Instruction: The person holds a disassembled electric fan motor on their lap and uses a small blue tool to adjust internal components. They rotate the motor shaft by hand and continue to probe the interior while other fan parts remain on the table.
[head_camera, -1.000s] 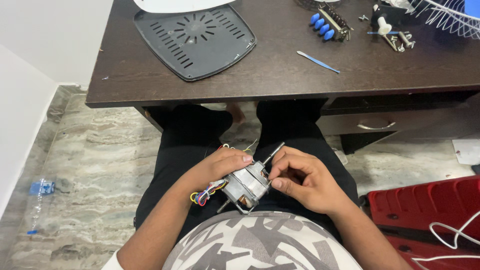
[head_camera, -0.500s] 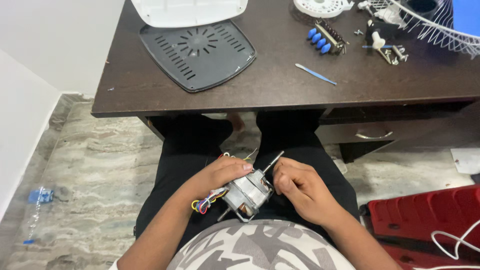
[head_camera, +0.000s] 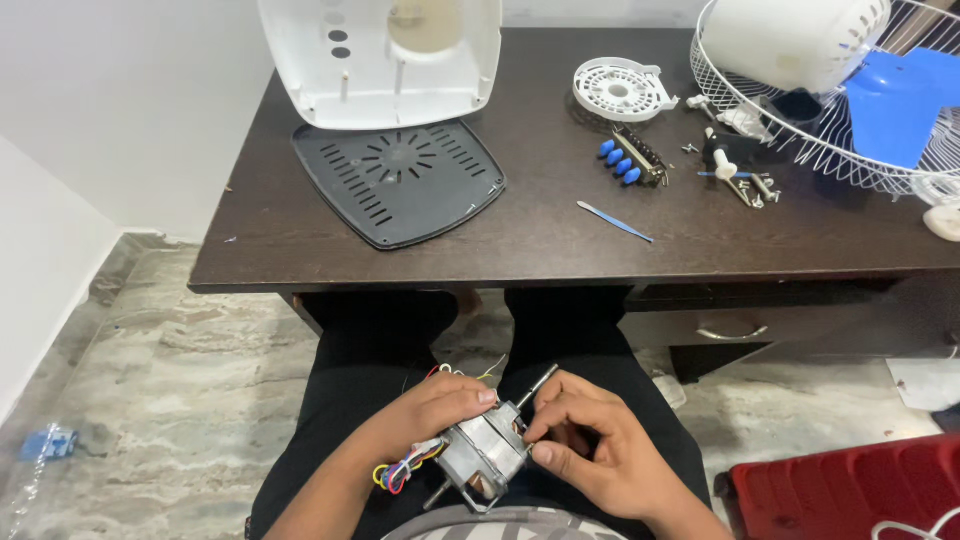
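- Hands meet over the person's lap, below the edge of a dark brown wooden desk (head_camera: 560, 250).
- Left hand (head_camera: 435, 408) curls down over a small silver metal fan motor (head_camera: 487, 455), clamped on its casing; coloured wires (head_camera: 398, 468) trail beneath.
- Right hand (head_camera: 590, 450) bends inward, fingertips (head_camera: 540, 455) pinched together at the motor's side, perhaps on a small part.
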